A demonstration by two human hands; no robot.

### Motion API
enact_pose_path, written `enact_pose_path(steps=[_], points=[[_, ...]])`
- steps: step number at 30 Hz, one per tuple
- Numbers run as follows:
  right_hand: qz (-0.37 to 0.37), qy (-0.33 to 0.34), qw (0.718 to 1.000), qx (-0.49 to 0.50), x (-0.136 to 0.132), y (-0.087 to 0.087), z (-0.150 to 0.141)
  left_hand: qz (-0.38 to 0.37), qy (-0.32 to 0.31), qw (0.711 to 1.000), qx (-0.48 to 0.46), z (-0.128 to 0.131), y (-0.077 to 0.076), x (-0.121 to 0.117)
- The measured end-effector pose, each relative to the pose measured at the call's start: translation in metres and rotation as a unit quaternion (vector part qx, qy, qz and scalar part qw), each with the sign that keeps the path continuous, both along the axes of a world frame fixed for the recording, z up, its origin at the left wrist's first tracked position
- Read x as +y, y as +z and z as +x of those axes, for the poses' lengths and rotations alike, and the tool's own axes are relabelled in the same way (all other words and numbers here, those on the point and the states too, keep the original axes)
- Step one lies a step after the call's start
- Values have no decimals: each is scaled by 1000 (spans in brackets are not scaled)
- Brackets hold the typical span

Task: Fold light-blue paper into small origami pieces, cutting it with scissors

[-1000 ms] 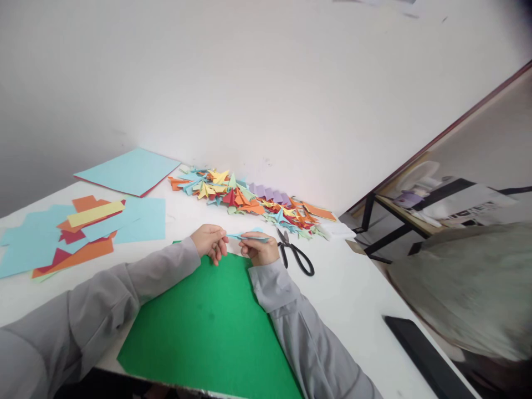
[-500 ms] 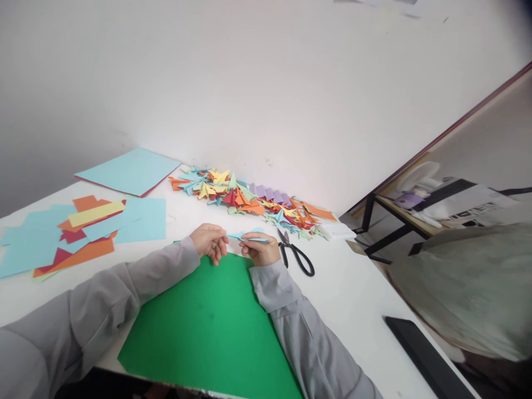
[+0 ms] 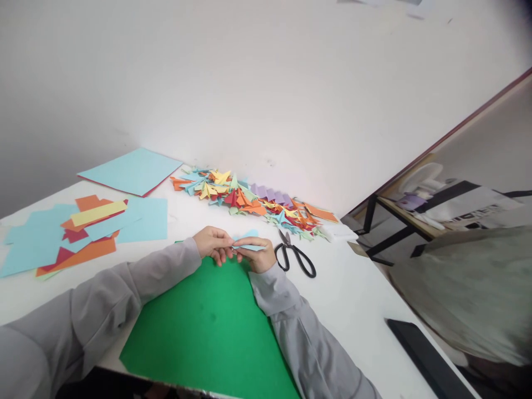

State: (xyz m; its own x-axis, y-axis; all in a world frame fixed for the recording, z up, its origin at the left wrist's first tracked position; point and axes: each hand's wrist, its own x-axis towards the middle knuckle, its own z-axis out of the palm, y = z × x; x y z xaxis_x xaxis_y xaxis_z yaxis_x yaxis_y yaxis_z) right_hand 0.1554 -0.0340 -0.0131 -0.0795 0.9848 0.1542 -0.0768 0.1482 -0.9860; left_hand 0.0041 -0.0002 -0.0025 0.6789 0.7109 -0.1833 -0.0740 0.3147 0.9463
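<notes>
Both my hands meet over the far edge of a large green sheet [image 3: 208, 327] on the white table [image 3: 349, 288]. My left hand [image 3: 214, 244] pinches one end of a small folded light-blue paper piece [image 3: 247, 241]. My right hand [image 3: 257, 254] grips the same piece from the other side, fingers curled around it. Grey sleeves cover both arms. Black scissors [image 3: 296, 257] lie just right of my right hand.
A row of several folded paper shapes [image 3: 249, 202] in mixed colours lies along the wall. Loose blue, orange, red and yellow sheets [image 3: 78, 230] lie at the left, with a blue sheet [image 3: 131, 170] behind. A dark flat object [image 3: 428, 357] sits at the table's right edge beside a person in grey [image 3: 474, 293].
My hands have drawn closer together on the blue piece; the left fingers now touch the right ones. The view shifted slightly.
</notes>
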Motion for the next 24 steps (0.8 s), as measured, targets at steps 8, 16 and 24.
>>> enact_pose_path(steps=[8, 16, 24], points=[[27, -48, 998, -10, -5, 6, -4, 40, 12, 999, 4, 1, -4, -1], [37, -77, 996, -15, -2, 2, -3, 112, 67, 991, 21, 2, -2, -4], [-31, -58, 986, 153, 8, 0, 9, 152, 159, 975, 44, 0, -1, 0]])
